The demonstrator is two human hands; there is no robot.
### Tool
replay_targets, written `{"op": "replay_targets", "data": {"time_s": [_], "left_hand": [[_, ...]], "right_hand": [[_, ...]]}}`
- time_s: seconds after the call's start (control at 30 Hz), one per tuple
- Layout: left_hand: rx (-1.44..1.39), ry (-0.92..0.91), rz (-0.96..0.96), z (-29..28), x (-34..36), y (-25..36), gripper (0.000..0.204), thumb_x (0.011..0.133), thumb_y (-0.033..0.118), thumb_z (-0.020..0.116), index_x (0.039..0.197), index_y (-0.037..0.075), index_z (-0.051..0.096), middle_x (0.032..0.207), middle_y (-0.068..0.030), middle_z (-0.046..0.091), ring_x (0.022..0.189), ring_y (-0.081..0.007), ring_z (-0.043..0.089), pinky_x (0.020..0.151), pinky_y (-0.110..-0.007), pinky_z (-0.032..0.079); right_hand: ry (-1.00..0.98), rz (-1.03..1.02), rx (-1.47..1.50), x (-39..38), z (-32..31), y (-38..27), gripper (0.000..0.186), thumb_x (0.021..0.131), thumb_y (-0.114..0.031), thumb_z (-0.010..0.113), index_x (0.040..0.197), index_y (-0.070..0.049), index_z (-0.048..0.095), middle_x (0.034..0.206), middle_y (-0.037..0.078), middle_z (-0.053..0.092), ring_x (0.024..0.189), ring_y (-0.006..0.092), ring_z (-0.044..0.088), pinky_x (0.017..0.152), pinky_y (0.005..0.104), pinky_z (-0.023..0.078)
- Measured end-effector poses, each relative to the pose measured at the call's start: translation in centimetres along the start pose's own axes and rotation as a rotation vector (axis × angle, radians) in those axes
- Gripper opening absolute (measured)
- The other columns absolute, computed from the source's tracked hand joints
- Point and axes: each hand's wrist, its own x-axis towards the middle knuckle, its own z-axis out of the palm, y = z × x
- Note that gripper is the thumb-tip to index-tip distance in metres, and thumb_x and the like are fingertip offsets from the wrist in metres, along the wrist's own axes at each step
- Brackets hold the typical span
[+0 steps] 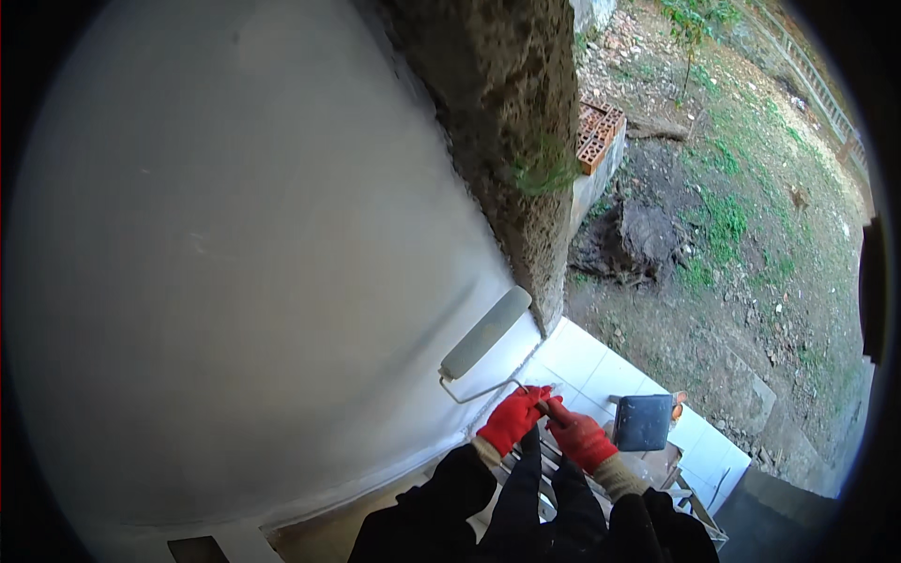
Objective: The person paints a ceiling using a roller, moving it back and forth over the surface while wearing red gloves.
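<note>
My left hand (512, 419) and my right hand (579, 435), both in red gloves with beige cuffs, are closed round the handle of a paint roller (486, 335). The left grips nearer the wire frame, the right just beside it. A greyish-white sleeve covers the roller, which lies slantwise against or close to the white wall (253, 235), near its rough edge; whether it touches is hard to tell. Its bent wire frame runs back to my hands. Most of the handle is hidden by the gloves.
A rough brown stone-like edge (511, 113) borders the wall. Below are white floor tiles (601, 375), a dark square-topped object (643, 421) and metal ladder-like rungs (546, 488) by my legs. Perforated red bricks (599, 133) sit on a ledge beside sloping ground with a stump (638, 239).
</note>
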Motion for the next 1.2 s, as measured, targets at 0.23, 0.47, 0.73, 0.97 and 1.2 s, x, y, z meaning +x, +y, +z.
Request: {"op": "replay_targets", "data": {"time_s": [0.23,0.47,0.73,0.97,1.2], "left_hand": [[-0.259,0.074,-0.140,-4.5,5.2,-6.9,0.038,0.103,0.023,0.036,0.123,-0.007,0.046,0.122,-0.0174,0.056,0.115,-0.0243,0.055,0.102,-0.033,0.042],[-0.436,0.151,-0.176,-8.3,8.8,-11.3,0.036,0.103,0.022,0.037,0.123,-0.008,0.042,0.124,-0.0225,0.052,0.121,-0.0302,0.051,0.105,-0.037,0.040],[-0.577,0.208,-0.147,-11.4,11.4,-14.2,0.037,0.100,0.017,0.043,0.125,-0.010,0.038,0.129,-0.0240,0.045,0.123,-0.0402,0.046,0.104,-0.044,0.042],[-0.686,0.146,-0.129,-10.1,11.5,-12.4,0.025,0.103,0.017,0.035,0.108,-0.004,0.046,0.123,-0.0233,0.054,0.122,-0.0330,0.050,0.105,-0.039,0.040],[-0.602,0.149,-0.032,-8.3,8.7,-6.3,0.022,0.102,0.017,0.037,0.110,-0.003,0.046,0.123,-0.0206,0.054,0.123,-0.0343,0.050,0.104,-0.040,0.042]], "right_hand": [[-0.093,0.093,-0.028,6.8,3.2,4.4,0.050,0.089,-0.029,0.055,0.137,-0.028,0.043,0.095,0.023,0.064,0.089,0.0405,0.063,0.074,0.0442,0.050],[-0.119,0.102,-0.086,11.9,5.3,7.3,0.047,0.090,-0.032,0.054,0.136,-0.028,0.046,0.098,0.020,0.065,0.090,0.0375,0.064,0.076,0.0420,0.050],[-0.208,0.095,-0.113,16.2,6.2,8.7,0.049,0.090,-0.033,0.049,0.139,-0.032,0.040,0.092,0.021,0.065,0.086,0.0400,0.063,0.074,0.0458,0.049],[-0.034,-0.032,-0.141,15.0,5.6,9.0,0.048,0.087,-0.030,0.061,0.134,-0.025,0.050,0.086,0.020,0.066,0.081,0.0389,0.065,0.069,0.0421,0.051],[0.050,-0.221,-0.179,13.0,4.0,5.5,0.050,0.085,-0.024,0.062,0.133,-0.022,0.047,0.075,0.016,0.064,0.068,0.0351,0.064,0.058,0.0428,0.049]]}}
